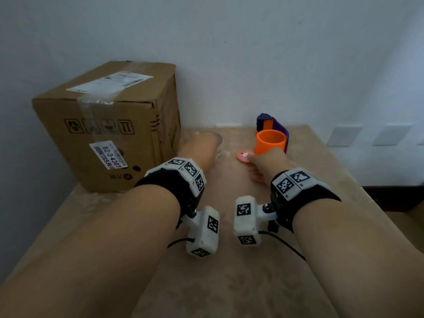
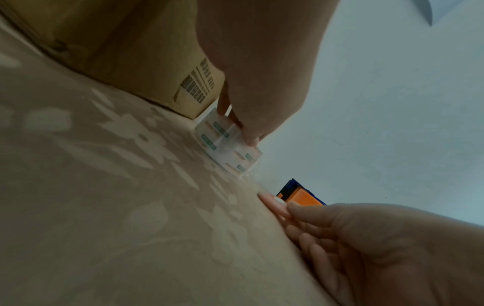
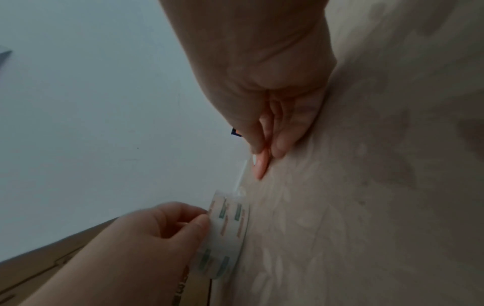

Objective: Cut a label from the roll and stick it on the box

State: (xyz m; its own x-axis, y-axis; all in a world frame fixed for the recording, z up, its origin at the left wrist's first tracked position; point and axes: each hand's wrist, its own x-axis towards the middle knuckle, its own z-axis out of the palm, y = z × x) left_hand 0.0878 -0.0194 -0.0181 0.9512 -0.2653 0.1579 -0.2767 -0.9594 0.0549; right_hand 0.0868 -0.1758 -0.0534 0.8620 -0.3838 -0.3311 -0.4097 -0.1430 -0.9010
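Note:
A brown cardboard box [image 1: 110, 125] with printed labels stands at the table's back left. Just right of it, my left hand [image 1: 198, 148] grips a clear roll of printed labels [image 2: 228, 142] that stands on its edge on the table. The roll's rim [image 1: 218, 138] shows past the hand, and a short loose end leads off it. My right hand [image 1: 259, 166] lies low on the table and pinches a small flat pink cutter [image 1: 244, 156] with a white button. The right wrist view shows the thumb and a finger closed on the pink cutter [image 3: 260, 167], near the roll [image 3: 228, 234].
An orange cylinder [image 1: 270, 142] and a purple and orange holder [image 1: 278, 125] stand right behind my right hand. The beige patterned table [image 1: 229, 283] backs onto a white wall. The table's edge runs close on the right.

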